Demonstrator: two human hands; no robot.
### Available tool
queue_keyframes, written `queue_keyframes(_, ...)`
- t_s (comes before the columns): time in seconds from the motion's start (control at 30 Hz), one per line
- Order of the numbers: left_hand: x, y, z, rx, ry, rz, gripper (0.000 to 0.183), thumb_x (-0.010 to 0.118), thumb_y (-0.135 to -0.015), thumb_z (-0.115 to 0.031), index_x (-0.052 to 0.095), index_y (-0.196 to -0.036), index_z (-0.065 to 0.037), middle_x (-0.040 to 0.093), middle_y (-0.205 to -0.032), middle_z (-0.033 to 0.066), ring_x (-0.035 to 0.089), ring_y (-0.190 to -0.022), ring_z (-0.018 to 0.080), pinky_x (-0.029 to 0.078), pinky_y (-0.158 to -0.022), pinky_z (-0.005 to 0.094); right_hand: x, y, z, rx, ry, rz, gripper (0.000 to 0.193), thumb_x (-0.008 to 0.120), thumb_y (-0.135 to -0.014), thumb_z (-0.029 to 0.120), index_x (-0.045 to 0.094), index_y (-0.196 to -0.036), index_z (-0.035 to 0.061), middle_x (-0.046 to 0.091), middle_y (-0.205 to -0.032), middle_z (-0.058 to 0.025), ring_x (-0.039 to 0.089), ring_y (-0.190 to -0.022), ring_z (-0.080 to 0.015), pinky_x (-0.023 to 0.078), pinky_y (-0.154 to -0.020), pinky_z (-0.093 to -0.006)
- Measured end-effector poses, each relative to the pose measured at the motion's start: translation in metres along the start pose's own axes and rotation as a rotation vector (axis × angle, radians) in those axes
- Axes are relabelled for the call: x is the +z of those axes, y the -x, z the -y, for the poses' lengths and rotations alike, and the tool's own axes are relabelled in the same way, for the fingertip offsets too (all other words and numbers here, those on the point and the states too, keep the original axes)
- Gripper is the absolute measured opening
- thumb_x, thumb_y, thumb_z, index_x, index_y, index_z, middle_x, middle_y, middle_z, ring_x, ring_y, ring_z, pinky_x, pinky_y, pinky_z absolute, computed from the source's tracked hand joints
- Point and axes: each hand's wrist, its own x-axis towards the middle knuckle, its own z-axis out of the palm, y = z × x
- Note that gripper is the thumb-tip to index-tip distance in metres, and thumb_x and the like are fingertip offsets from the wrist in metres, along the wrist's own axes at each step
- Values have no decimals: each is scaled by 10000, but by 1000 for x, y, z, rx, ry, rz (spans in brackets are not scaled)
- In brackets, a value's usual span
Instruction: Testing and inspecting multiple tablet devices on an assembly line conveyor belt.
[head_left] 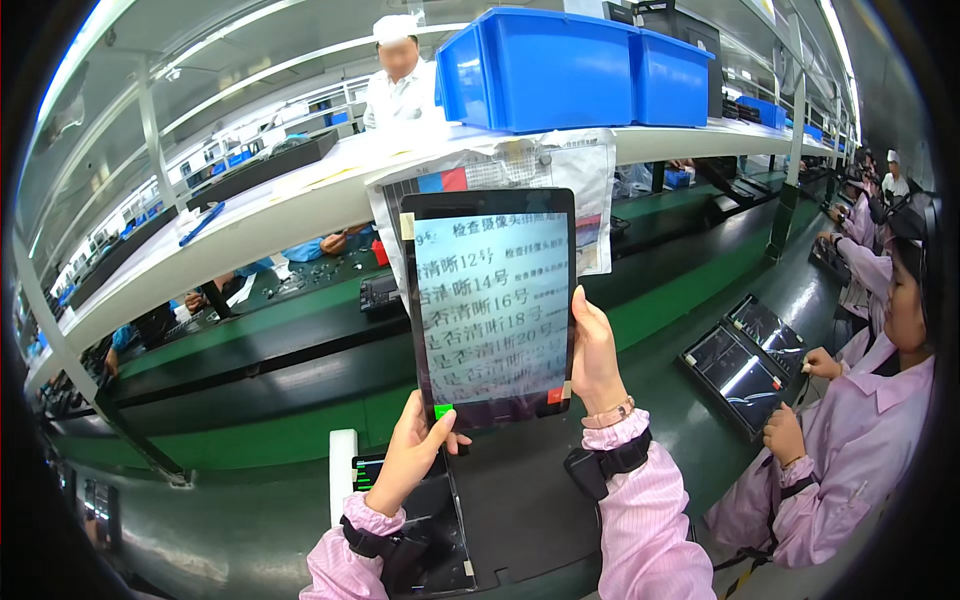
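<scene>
A black tablet [490, 300] is held upright in front of me, its lit screen filled with rows of dark printed text on pale grey. My left hand [415, 440] grips its lower left corner, thumb on the front beside a small green sticker. Along the lower right edge, my right hand [596, 355] clasps the tablet from the side, near a red sticker. Behind the tablet hangs a printed sheet [592, 160] on the shelf front, largely covered by it. Below lies a dark mat [530, 510], with another tablet [430, 530] partly hidden under my left forearm.
Blue bins [560, 70] stand on the white shelf [330, 185] above. A co-worker in pink [840, 440] sits close on my right, hands near black trays [745, 365] holding tablets. A person in white [400, 85] is beyond the shelf. A white block [342, 470] stands left of the mat.
</scene>
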Motion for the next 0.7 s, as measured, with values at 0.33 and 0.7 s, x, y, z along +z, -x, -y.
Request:
queue_keyframes(0.33, 4, 2, -3, 37, 41, -71, 322, 458, -949, -71, 363, -1247, 5, 533, -1029, 87, 467, -560, 72, 552, -675, 333, 6, 2, 0, 12, -48, -25, 404, 410, -984, 337, 571, -1077, -21, 630, -1017, -66, 590, -894, -117, 461, -809, -259)
queue_keyframes(0.7, 7, 7, -3, 59, -112, -122, 277, 505, -937, -100, 439, -1177, 21, 567, -1013, 80, 479, -598, 58, 516, -663, 264, 5, 8, 2, 72, -38, -79, 423, 408, -983, 342, 562, -1099, -34, 632, -1025, -73, 598, -896, -123, 474, -802, -259)
